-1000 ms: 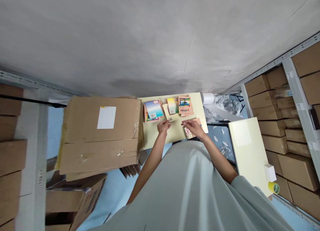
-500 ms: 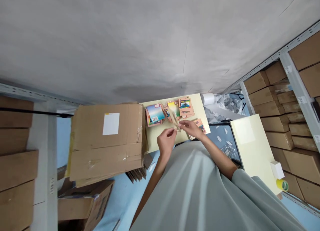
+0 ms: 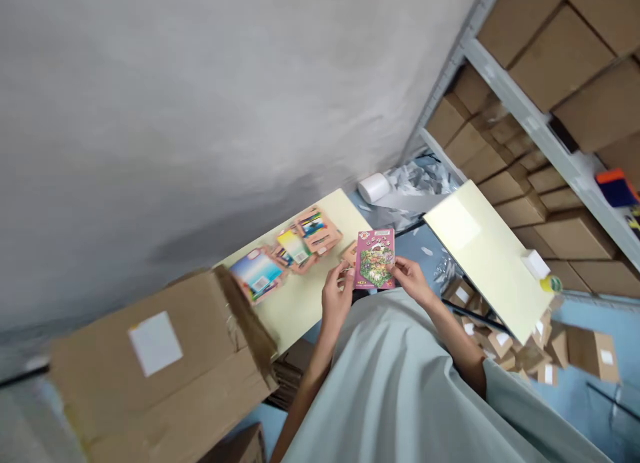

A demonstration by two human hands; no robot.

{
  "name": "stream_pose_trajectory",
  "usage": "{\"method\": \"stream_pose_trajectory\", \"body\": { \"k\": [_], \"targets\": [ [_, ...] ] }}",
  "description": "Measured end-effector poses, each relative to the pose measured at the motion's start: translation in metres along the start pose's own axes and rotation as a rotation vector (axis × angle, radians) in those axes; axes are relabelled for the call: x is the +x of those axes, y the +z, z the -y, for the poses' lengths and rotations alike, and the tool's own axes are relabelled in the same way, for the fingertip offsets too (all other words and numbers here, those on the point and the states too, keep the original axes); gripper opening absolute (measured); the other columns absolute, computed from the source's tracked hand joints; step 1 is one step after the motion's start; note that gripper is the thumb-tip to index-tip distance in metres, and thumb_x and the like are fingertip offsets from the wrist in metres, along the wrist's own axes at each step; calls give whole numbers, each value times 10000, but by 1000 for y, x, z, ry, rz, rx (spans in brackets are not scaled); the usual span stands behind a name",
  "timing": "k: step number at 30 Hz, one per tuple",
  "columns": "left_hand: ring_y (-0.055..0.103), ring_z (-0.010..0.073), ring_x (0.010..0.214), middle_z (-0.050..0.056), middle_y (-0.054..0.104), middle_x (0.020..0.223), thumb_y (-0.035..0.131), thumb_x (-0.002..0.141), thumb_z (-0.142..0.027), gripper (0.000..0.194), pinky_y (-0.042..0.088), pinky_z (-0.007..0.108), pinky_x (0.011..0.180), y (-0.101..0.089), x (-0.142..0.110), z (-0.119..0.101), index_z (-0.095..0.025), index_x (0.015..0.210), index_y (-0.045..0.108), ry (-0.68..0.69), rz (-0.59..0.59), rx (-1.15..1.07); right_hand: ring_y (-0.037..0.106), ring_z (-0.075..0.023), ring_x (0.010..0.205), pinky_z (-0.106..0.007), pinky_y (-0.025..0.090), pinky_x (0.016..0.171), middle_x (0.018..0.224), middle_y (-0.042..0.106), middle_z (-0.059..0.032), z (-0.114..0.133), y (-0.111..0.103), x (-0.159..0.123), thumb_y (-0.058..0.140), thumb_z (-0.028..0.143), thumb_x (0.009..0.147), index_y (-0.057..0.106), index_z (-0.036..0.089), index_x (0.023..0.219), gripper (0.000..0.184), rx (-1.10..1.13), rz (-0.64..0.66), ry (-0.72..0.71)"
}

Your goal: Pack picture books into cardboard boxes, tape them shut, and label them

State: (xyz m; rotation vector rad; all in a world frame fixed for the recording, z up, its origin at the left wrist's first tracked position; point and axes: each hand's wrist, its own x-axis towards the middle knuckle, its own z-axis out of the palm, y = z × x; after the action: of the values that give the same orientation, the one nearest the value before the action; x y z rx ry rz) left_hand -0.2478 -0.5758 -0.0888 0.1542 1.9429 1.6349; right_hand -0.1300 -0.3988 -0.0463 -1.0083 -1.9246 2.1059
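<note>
On my feed, the pink illustrated booklet (image 3: pixel 374 259) was over the cream table's (image 3: pixel 300 309) near edge. The right hand (image 3: pixel 411 277) pinched its right edge; the left hand (image 3: pixel 337 295) was narrowed by the left edge, its grip unclear to me. Edge-holding probably kept the cover visible: it faced up, long axis running away from the body, title end toward the wall (image 3: pixel 200 129).

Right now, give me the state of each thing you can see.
Pink booklet: held in both hands, picture side facing the camera
Left hand: pinching its left side
Right hand: pinching its right side
Blue booklet: lying down, barcode up
White roll: on its side
Cardboard: label side up
Shelf boxes: stacked
</note>
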Motion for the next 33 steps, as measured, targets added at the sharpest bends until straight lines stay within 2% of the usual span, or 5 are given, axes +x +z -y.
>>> {"method": "stream_pose_trajectory", "body": {
  "k": [4, 9, 23, 27, 33],
  "targets": [
    [777, 313, 1055, 164, 823, 1154, 794, 800, -808, 756, 625, 409, 928, 48, 20, -14, -139, 1155, 804, -289, 440, -203, 700, -214, 839, -328, 583, 795, 921, 780, -36, -1, -47, -38, 785, 737, 885, 783, 211, 997, 538, 187, -130, 42],
    [761, 281, 1049, 117, 830, 1101, 922, 673, -736, 655, 612, 369, 932, 127, 36, -42, -196, 1028, 815, -259, 642, -37, 667, -201, 830, -308, 548, 781, 897, 745, -31, -14, -114, -68, 745, 753, 902, 758, 207, 946, 548, 197, -304, -2],
    [734, 223, 797, 78, 790, 873, 866, 675, -687, 565, 605, 362, 800, 384, 14, -35, -195, 923, 745, -29, 601, 322, 605, -173, 630, -284, 437, 653, 723, 679, 7, -65, -340, -87, 616, 562, 967, 703, 233, 856, 358, -202, -656, 89],
    [709, 198, 753, 58, 777, 835, 800, 761, -634, 472, 588, 335, 762, 432, 8, -48, -198, 934, 753, 99, 574, 426, 646, -192, 670, -294, 466, 675, 813, 735, -21, -60, -371, -92, 593, 457, 1002, 740, 235, 963, 269, -234, -720, 93],
    [701, 190, 723, 41, 770, 802, 767, 797, -574, 377, 580, 335, 747, 474, 21, -72, -209, 893, 755, 239, 605, 533, 692, -212, 763, -306, 499, 717, 934, 752, -58, -51, -385, -85, 538, 396, 1085, 744, 233, 1063, 264, -317, -796, 117]
  ]
}}
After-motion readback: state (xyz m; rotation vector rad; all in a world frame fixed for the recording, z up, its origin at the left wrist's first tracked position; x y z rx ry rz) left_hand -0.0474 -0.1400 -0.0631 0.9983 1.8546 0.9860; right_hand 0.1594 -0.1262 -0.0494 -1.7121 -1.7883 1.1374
